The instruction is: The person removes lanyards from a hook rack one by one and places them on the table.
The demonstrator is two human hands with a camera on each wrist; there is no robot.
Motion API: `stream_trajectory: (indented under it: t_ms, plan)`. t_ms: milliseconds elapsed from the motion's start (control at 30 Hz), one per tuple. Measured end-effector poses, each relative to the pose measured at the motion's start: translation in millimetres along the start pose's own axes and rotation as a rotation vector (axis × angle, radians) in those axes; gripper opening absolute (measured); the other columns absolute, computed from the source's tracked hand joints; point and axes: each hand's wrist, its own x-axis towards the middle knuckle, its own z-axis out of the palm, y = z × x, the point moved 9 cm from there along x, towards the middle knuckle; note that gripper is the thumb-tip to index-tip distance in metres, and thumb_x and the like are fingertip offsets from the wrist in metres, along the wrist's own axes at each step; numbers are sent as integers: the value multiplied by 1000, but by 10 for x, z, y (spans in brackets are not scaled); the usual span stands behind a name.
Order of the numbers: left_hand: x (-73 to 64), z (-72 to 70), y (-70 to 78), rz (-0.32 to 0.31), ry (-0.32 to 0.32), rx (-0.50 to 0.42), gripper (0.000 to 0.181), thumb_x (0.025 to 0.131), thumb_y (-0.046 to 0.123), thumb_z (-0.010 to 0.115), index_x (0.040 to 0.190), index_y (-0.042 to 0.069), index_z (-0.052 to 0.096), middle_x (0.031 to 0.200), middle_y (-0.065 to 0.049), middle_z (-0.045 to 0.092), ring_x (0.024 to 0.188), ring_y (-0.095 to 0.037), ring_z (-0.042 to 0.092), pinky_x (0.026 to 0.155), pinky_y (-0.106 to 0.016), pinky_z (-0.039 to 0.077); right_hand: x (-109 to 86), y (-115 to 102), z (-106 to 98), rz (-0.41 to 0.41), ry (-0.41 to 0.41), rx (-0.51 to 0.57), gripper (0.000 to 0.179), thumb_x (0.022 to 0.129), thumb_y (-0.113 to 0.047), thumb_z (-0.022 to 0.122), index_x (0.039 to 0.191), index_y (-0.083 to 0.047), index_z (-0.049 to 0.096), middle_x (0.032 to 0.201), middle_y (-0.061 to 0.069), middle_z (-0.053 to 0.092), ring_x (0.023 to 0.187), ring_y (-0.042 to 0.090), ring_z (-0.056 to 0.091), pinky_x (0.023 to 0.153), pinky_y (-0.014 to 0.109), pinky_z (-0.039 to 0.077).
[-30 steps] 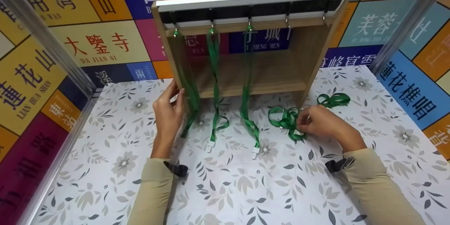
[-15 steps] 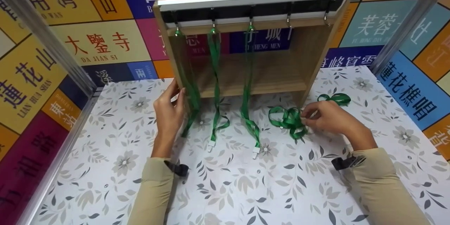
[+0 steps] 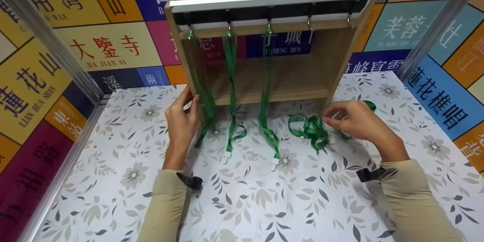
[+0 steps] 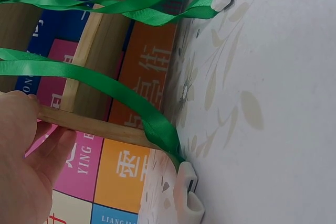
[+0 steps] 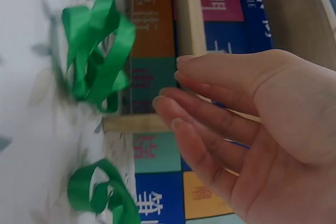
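Observation:
My left hand (image 3: 181, 121) grips the left side panel of a wooden rack (image 3: 334, 55), thumb in front and fingers behind. Three green lanyards (image 3: 231, 60) hang from the rack's hooks. White clips (image 3: 275, 163) show at the lower ends of two. By the rack's right foot lies a looped green lanyard (image 3: 317, 132). Just right of it hovers my right hand (image 3: 353, 119), its fingertips close to the loops. In the right wrist view these fingers (image 5: 210, 150) are loosely bent, with nothing between them. Behind this hand another coiled lanyard (image 3: 370, 105) is partly hidden.
Two more metal hooks (image 3: 309, 22) are at the right of the rack's black strip (image 3: 291, 13). The table (image 3: 264, 208) has a white leaf-patterned cover. Walls with colourful lettered panels (image 3: 113, 51) stand behind and at both sides.
My right hand has drawn back from the looped lanyard, up and to the right, and now overlaps the coil behind it. The left hand keeps its grip on the rack.

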Motion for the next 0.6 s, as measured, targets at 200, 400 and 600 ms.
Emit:
stream_trajectory:
  t_ms: [200,400,600]
  plan:
    - [-5,5,4,-2,6,4,49,110,27,65,157,18,59,148,-3,71,124,-21,76,92,-41,68,28,-333,-10,-77,114,51,14,104,-21,76,111,-12,82,106,8,83,97,26,77,81,27,60]
    - [-3,-3,13,9,11,-7,47,110,26,65,156,17,60,146,-5,72,124,-22,76,92,-43,68,105,-630,69,-149,202,132,14,103,-22,77,110,-11,82,102,6,83,89,21,77,75,11,55]
    - [-2,1,6,1,8,-24,47,110,26,65,156,18,60,146,-4,72,124,-22,76,92,-45,68,196,-865,93,-202,318,212,12,102,-18,78,109,-10,82,102,8,83,88,21,78,75,7,56]
